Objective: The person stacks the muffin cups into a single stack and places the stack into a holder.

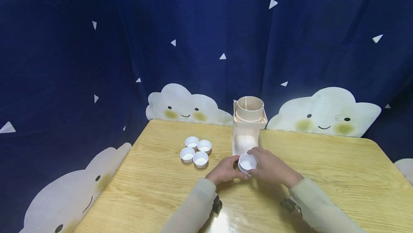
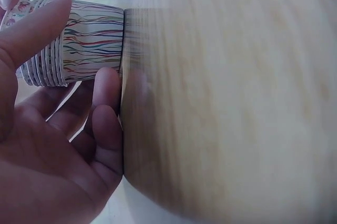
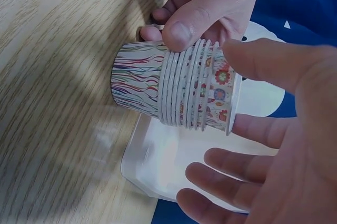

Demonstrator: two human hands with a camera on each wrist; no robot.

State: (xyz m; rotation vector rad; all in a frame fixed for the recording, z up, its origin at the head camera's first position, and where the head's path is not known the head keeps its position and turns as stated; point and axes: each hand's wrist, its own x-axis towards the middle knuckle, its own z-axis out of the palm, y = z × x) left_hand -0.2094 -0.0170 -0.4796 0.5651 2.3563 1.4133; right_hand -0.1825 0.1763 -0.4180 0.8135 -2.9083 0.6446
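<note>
Right wrist view: left grip (image 3: 210, 5) curls round cup stack (image 3: 139, 79), steadying it; right grip (image 3: 303, 137) pinches top cup (image 3: 221, 92); straight pull likely best.

Head cam sits high & well back, facing fwd & down: takes in most of tabletop (image 1: 145, 190), curtain (image 1: 206, 21) behind, L hand (image 1: 226, 171) & R hand (image 1: 271, 165). L wrist cam: v. close, pic turned sideways, tabletop on R side. R wrist cam: also close, rolled, tabletop on L side. Wrist views share cup stack (image 3: 176, 84), seen from opp. sides.
</note>
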